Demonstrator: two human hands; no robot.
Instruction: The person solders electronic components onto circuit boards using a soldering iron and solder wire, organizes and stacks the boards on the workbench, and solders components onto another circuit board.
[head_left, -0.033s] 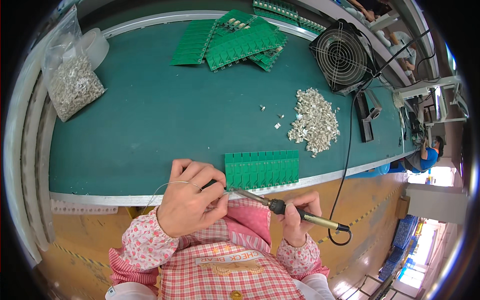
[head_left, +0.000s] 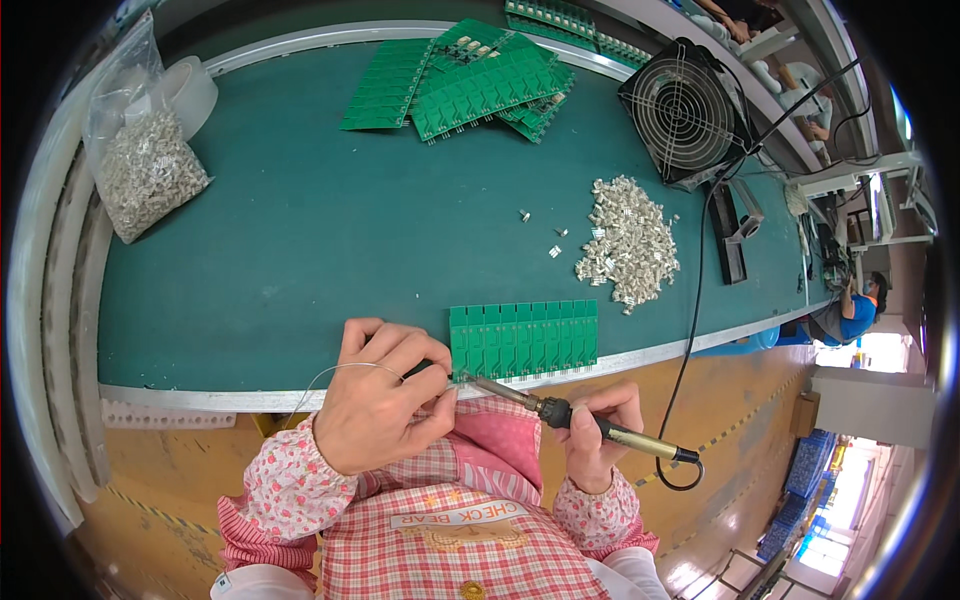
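My right hand [head_left: 598,432] is closed around the handle of a soldering iron [head_left: 620,434], whose metal tip points left. That tip meets the lower left corner of a green circuit board panel [head_left: 523,338], where a little haze shows. The panel lies along the table's front edge, with a row of small metal parts on its near side. My left hand [head_left: 388,395] is closed beside the same corner, pinching a short black piece [head_left: 417,369] and thin solder wire [head_left: 335,367] that loops back over the hand. The fingertips partly hide what they grip.
A pile of small white connectors [head_left: 630,240] lies right of centre, a few loose ones beside it. More green panels [head_left: 490,90] are stacked at the back. A black fan [head_left: 683,112] stands back right, near the iron's cable [head_left: 697,290]. A bag of connectors [head_left: 150,175] sits left.
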